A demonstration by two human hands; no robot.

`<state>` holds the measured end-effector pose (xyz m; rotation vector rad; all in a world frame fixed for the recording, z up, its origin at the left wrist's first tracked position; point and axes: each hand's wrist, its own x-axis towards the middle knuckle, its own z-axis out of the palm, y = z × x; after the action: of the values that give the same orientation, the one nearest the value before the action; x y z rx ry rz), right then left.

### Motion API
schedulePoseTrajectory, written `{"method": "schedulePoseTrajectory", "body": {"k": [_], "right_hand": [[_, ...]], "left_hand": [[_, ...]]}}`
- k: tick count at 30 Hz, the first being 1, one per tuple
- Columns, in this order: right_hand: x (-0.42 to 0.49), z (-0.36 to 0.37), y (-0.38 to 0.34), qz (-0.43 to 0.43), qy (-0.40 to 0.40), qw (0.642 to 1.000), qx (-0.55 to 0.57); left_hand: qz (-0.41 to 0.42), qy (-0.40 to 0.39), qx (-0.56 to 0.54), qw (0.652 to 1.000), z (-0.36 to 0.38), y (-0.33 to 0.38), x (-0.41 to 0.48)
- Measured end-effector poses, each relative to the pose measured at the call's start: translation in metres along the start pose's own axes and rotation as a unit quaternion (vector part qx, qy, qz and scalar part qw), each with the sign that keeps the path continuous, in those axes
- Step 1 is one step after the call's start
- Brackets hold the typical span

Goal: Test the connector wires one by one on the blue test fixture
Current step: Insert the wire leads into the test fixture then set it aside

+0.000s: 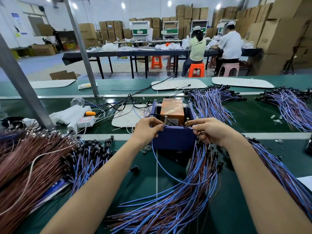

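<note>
Closest to me lies the heap of blue and brown connector wires (177, 205), and out of it rises the one blue wire (162, 168) under test, looping slack up to both hands. My left hand (148, 128) pinches one end between thumb and forefinger, and my right hand (209, 130) pinches the other end, its remaining fingers curled. Both are at the near wall of the blue test fixture (173, 137). To do this well, I judge each bare end must press firmly on its own upright pin, the left pin (165, 120) and the right pin (187, 122), without dragging neighbours along. Beyond, the orange box (172, 109) sits inside the fixture.
</note>
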<state>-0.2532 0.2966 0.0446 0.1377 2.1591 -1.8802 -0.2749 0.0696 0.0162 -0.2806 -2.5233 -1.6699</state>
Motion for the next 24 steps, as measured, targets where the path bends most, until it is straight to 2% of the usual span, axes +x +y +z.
{"method": "schedulePoseTrajectory", "body": {"k": [8, 16, 24], "right_hand": [[0.008, -0.009, -0.001, 0.015, -0.047, 0.999, 0.02], [0.009, 0.002, -0.001, -0.012, 0.031, 0.999, 0.009], [0.004, 0.0, 0.001, -0.025, 0.062, 0.998, 0.012]], "left_hand": [[-0.001, 0.004, 0.008, 1.0, 0.0, -0.001, 0.002], [-0.005, -0.003, 0.008, 1.0, 0.0, 0.001, 0.003], [-0.017, 0.014, -0.004, 1.0, 0.001, 0.0, 0.004]]}}
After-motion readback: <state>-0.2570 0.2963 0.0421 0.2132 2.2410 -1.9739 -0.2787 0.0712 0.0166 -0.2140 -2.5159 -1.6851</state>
